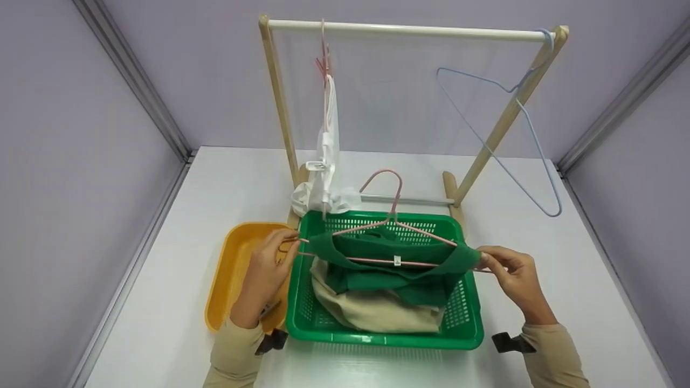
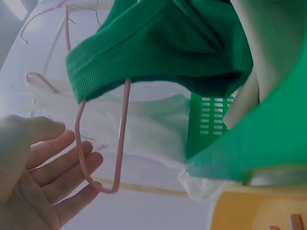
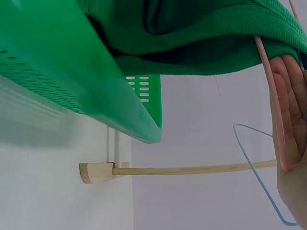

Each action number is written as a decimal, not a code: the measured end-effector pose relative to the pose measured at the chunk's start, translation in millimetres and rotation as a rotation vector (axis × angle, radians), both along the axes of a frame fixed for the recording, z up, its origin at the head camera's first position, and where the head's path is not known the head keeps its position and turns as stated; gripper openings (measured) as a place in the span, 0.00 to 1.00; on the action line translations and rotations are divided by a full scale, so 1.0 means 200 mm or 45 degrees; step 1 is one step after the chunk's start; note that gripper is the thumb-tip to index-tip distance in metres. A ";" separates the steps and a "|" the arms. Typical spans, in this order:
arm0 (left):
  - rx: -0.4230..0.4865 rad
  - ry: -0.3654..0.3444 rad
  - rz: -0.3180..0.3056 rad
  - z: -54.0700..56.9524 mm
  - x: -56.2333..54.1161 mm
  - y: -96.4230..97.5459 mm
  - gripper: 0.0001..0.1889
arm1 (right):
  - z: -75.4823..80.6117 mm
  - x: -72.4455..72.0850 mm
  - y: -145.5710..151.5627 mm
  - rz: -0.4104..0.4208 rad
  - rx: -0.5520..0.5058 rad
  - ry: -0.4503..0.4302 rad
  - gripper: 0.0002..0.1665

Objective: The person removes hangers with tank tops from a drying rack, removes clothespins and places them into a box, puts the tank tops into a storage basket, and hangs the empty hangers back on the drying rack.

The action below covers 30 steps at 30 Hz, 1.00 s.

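A green tank top [image 1: 372,248] hangs by its straps on a pink hanger [image 1: 423,233], its lower part down in the green basket [image 1: 385,338]. At the hanger's left end, my left hand [image 1: 269,264] touches the bare wire loop with its fingers extended, as the left wrist view shows. My right hand [image 1: 512,272] pinches the right strap between thumb and forefinger over the other end of the hanger. In the right wrist view, the hanger's end runs across that palm. Beige cloth [image 1: 377,312] lies in the basket under the top.
Behind the basket stands a rack with a white rail [image 1: 409,29]. White clothing [image 1: 330,145] hangs at its left on a pink hanger, and an empty blue hanger [image 1: 474,132] at its right. A yellow tray [image 1: 221,291] with small items sits left of the basket.
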<state>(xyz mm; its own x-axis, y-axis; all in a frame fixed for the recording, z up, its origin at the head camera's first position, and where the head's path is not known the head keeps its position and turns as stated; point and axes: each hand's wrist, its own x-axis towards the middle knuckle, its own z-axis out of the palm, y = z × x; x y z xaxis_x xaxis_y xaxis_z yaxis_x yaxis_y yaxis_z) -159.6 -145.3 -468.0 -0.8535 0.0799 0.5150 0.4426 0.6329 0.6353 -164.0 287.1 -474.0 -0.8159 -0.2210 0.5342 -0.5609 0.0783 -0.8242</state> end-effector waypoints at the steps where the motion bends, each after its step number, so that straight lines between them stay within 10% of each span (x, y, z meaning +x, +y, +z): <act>1: -0.007 -0.020 -0.015 0.01 0.00 0.01 0.10 | 0.00 0.00 0.00 0.001 0.000 -0.003 0.14; 30: 0.053 0.117 -0.273 0.03 -0.03 0.17 0.07 | 0.02 -0.01 -0.09 -0.046 0.089 0.038 0.16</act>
<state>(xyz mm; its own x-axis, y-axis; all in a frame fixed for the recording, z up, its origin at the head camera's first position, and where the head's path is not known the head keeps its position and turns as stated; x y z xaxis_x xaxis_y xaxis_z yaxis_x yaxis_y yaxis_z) -166.1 -112.0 -461.5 -0.7688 0.2313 0.5962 0.6212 0.4919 0.6101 -165.2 268.4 -470.2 -0.8079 -0.2290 0.5430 -0.5810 0.1559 -0.7988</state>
